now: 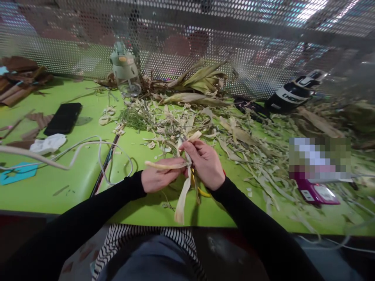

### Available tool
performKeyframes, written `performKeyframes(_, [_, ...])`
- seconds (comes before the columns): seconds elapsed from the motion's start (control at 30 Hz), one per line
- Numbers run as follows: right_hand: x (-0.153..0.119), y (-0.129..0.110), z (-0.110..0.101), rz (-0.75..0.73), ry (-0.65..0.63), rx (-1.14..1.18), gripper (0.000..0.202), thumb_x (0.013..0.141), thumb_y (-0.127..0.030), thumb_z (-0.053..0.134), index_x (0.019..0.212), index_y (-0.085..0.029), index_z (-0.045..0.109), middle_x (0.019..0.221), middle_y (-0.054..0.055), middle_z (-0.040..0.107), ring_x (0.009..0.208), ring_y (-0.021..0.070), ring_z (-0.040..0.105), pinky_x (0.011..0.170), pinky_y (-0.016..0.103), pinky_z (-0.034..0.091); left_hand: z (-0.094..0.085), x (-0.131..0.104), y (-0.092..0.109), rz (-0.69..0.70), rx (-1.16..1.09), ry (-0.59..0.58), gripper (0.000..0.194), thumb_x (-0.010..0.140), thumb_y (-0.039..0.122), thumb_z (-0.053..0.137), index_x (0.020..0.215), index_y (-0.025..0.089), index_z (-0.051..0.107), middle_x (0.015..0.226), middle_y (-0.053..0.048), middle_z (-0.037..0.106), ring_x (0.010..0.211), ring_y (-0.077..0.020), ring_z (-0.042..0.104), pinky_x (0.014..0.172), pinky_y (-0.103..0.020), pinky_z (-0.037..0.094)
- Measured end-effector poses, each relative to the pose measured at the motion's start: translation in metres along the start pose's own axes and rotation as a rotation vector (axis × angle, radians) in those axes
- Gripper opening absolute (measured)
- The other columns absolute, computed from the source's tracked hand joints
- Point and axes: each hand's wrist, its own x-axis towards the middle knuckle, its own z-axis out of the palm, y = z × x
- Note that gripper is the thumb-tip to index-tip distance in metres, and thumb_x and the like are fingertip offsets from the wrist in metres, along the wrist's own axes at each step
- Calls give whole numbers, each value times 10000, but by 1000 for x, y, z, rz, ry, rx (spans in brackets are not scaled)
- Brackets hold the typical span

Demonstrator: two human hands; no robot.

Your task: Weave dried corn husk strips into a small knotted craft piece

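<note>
Pale, dry corn husk strips [182, 201] cross between my two hands above the front of the green table. My left hand [162, 177] is closed on them from the left, with one strip lying over its back. My right hand [206, 162] pinches the strips near their crossing, thumb against the fingers. One strip end hangs down toward the table edge, and another points up beyond my right thumb. Under my right hand shows a yellow curved handle [203, 192], mostly covered. Husk scraps [164, 121] lie heaped just past my hands.
Whole husks [202, 80] lie against the perforated metal screen [175, 23]. A clear bottle [127, 74] and a black bottle [290, 93] stand at the back. Leftward are a black phone [63, 118] and a white cable [68, 168]. A magenta packet [316, 191] lies right.
</note>
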Motion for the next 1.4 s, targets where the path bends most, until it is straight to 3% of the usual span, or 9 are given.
performKeyframes(0.17, [-1, 3, -1, -92, 54, -119, 269, 869, -401, 528, 764, -174, 626, 610, -20, 509, 545, 97, 483, 518, 211, 397, 4, -1, 0, -128, -213, 138, 262, 900, 314, 355, 882, 152, 560, 654, 14, 446, 660, -126, 444, 662, -252, 406])
performKeyframes(0.33, [-4, 3, -1, -150, 13, -143, 244, 855, -363, 559, 726, -167, 626, 657, -6, 581, 611, 107, 552, 578, 212, 438, 8, 2, -4, -106, -313, 255, 279, 831, 412, 525, 883, 141, 568, 725, 12, 496, 654, -93, 429, 616, -216, 374])
performKeyframes(0.6, [-6, -5, 3, 42, -6, 18, 268, 864, -396, 542, 726, -174, 602, 466, -76, 473, 326, 49, 441, 364, 178, 344, 9, -1, -2, -240, -422, 13, 362, 875, 447, 445, 817, 122, 594, 507, 83, 269, 442, -51, 235, 429, -196, 184])
performKeyframes(0.87, [-3, 1, 8, 110, -108, 21, 287, 873, -428, 522, 768, -177, 612, 377, -96, 399, 256, 54, 371, 306, 184, 277, 13, -2, -12, -265, -563, -106, 374, 848, 479, 503, 847, 121, 613, 498, 74, 302, 435, -52, 250, 414, -201, 174])
performKeyframes(0.93, [1, 4, 3, 63, -76, 21, 299, 887, -449, 488, 828, -180, 603, 450, -82, 423, 313, 55, 377, 330, 187, 288, 11, 0, -11, -252, -651, -18, 343, 835, 452, 540, 869, 124, 635, 544, 52, 372, 471, -52, 327, 439, -185, 241])
performKeyframes(1.0, [3, 6, -4, -69, 40, -39, 277, 900, -436, 470, 853, -182, 571, 587, -49, 479, 416, 61, 409, 384, 192, 320, 8, 3, -11, -222, -748, 157, 289, 820, 405, 572, 874, 132, 649, 610, 27, 451, 534, -59, 413, 500, -177, 330])
performKeyframes(1.1, [1, 4, -10, -314, 122, -247, 309, 900, -409, 481, 698, -177, 516, 629, -19, 487, 504, 81, 398, 456, 216, 329, 0, 7, -12, -159, -827, 372, 211, 813, 311, 562, 877, 139, 664, 715, -1, 542, 643, -76, 501, 637, -197, 421])
performKeyframes(1.23, [-7, 0, -5, -444, -10, -475, 268, 836, -387, 595, 685, -169, 559, 606, -10, 525, 527, 96, 414, 491, 236, 329, -7, 7, -10, -50, -704, 404, 241, 798, 193, 482, 940, 145, 670, 884, -34, 643, 828, -130, 577, 824, -263, 432])
performKeyframes(1.4, [-11, -2, -3, -463, 13, -484, 153, 871, -260, 558, 749, -174, 590, 618, -18, 567, 521, 86, 462, 495, 225, 352, -6, 5, -2, 33, -446, 423, 204, 824, 180, 512, 972, 131, 644, 999, -69, 654, 967, -166, 578, 898, -284, 427])
